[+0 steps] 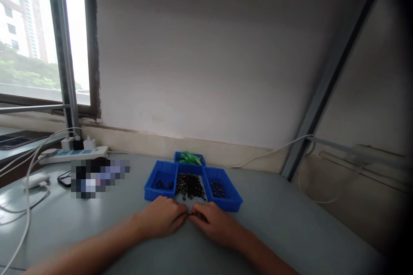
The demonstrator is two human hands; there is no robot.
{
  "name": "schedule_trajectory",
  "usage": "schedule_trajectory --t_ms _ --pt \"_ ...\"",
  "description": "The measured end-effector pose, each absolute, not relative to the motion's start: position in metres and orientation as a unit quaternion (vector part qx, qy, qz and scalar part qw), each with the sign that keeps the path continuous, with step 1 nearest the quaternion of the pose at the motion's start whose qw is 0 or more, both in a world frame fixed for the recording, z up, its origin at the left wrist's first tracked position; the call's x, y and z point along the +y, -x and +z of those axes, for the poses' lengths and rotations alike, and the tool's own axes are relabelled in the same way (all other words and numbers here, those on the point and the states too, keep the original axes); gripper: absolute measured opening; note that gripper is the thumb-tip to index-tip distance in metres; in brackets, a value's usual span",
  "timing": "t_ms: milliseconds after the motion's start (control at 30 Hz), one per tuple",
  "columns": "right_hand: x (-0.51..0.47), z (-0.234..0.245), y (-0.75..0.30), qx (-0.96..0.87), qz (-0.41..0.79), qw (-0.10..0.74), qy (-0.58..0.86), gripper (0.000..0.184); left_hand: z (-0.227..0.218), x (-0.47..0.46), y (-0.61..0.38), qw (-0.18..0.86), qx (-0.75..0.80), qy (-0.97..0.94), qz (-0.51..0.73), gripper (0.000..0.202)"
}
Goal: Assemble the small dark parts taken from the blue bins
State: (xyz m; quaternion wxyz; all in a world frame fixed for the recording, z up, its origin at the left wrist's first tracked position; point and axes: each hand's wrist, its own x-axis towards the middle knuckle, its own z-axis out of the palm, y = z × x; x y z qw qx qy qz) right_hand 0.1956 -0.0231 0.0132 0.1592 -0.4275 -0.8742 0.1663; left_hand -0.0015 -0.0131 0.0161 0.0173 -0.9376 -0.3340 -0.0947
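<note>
My left hand (167, 215) and my right hand (213, 222) meet in front of the blue bins, fingertips pinched around one tiny dark part (189, 214). Its kind is too small to make out. Just beyond my fingers lies a pile of small dark and shiny metal pieces (190, 185). Left of the pile, a blue bin (151, 194) holds a few black parts (164, 185). On the right, another blue bin (230, 204) has several small metallic parts (218, 189) in it.
Behind the pile, a blue bin (176, 158) contains green plastic packaging (190, 158). A white power strip (97, 152) with plugs and cables stands at the back left. Near it are a white device (37, 179) and a blurred-out item (97, 178). A grey metal post (312, 116) rises at the right.
</note>
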Motion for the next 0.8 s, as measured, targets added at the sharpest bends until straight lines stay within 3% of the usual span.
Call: schedule_trajectory --t_ms 167,467,800 --pt "-0.026 0.015 -0.193 -0.87 0.179 0.18 0.423 0.022 0.013 -0.013 0.0 0.004 -0.321 0.942 -0.095 0.019" --pt "-0.021 0.016 -0.2 -0.88 0.114 0.133 0.441 0.018 0.014 -0.011 0.002 0.005 -0.344 0.93 -0.131 0.022" --pt "-0.022 0.005 -0.196 -0.895 0.102 0.135 0.412 0.019 0.019 -0.014 0.0 -0.004 -0.296 0.943 -0.149 0.019"
